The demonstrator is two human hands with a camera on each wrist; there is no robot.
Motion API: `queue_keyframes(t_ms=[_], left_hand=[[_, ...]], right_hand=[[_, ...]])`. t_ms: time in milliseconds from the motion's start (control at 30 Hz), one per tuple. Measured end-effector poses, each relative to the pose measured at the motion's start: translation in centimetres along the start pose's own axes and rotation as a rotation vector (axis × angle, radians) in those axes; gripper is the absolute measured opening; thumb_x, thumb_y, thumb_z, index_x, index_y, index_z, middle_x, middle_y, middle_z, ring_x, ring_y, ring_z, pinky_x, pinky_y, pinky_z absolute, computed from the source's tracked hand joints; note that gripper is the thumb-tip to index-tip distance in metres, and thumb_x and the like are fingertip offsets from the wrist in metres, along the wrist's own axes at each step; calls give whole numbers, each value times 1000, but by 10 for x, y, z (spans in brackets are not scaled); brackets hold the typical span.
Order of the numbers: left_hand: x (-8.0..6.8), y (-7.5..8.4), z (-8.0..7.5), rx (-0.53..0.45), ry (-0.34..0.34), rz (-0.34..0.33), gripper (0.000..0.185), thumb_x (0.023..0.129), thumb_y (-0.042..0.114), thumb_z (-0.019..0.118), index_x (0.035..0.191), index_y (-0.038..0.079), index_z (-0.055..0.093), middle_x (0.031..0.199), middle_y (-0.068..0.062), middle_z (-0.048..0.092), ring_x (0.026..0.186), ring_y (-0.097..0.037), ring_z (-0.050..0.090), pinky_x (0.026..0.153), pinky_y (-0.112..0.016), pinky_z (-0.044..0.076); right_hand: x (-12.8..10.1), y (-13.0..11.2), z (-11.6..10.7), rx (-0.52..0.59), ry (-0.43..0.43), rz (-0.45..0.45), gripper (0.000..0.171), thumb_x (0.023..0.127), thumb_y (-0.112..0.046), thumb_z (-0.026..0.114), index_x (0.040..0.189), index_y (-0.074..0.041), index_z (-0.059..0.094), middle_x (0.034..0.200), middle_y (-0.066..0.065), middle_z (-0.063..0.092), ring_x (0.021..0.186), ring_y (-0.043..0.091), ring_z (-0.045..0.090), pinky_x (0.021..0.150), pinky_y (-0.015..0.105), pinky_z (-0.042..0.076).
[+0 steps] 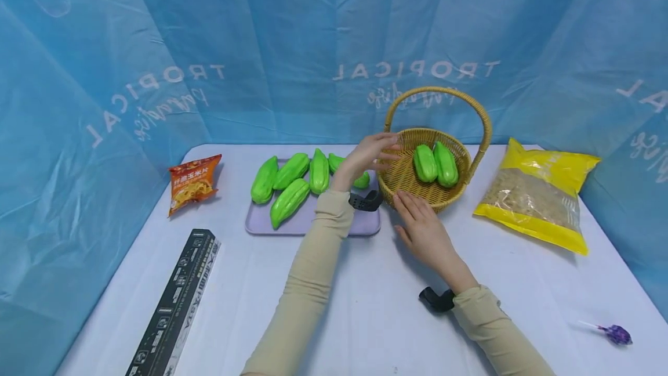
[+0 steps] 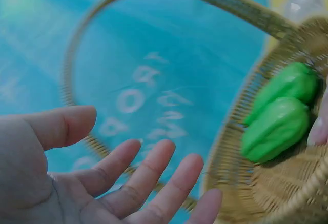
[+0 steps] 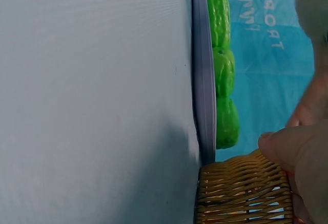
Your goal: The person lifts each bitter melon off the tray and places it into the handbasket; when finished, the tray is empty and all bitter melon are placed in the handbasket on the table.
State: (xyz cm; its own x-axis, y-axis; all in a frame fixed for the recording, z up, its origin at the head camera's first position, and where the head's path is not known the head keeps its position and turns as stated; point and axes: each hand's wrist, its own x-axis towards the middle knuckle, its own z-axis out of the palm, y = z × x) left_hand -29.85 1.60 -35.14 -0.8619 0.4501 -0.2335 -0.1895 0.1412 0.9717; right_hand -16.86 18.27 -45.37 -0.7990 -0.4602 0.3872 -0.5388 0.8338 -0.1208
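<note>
Over the left rim of a wicker basket (image 1: 402, 176), my left hand (image 1: 367, 155) hangs with fingers spread and nothing held. Its palm and loosely bent fingers show in the left wrist view. My right hand (image 1: 428, 239) holds the near rim of the basket, fingers over the edge and thumb (image 3: 282, 144) at the outer side. Inside the basket lie two green carambola-like fruits (image 2: 277, 129), side by side. A lilac tray (image 1: 323, 228) left of the basket carries several more green fruits (image 1: 289, 202), one partly hidden behind my left hand.
A yellow bag (image 1: 537, 196) of grainy food lies right of the basket, under whose tall handle (image 1: 438, 90) the opening faces up. Nearer the right edge is a purple lollipop (image 1: 618, 334). On the left are an orange snack packet (image 1: 193, 183) and a long black box (image 1: 174, 306).
</note>
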Motion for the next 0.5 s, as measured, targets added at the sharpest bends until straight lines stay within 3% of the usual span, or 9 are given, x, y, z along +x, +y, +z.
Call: queue_keyframes(t_ms=[200,500], left_hand=[[-36,-12,-27,-30,128,71,47,103,33,47,146,14,43,142,-15,52,128,-35,52,107,-51,42],[-72,-36,-70,-124,361,57,45,104,25,45,146,10,42,142,-17,51,129,-37,51,108,-51,41]], right_hand=[[1,0,-1,5,35,2,64,89,-16,69,143,5,42,148,22,43,135,38,43,113,53,32],[0,-3,0,8,9,3,63,91,-18,66,144,5,40,150,22,42,137,38,41,114,52,31]])
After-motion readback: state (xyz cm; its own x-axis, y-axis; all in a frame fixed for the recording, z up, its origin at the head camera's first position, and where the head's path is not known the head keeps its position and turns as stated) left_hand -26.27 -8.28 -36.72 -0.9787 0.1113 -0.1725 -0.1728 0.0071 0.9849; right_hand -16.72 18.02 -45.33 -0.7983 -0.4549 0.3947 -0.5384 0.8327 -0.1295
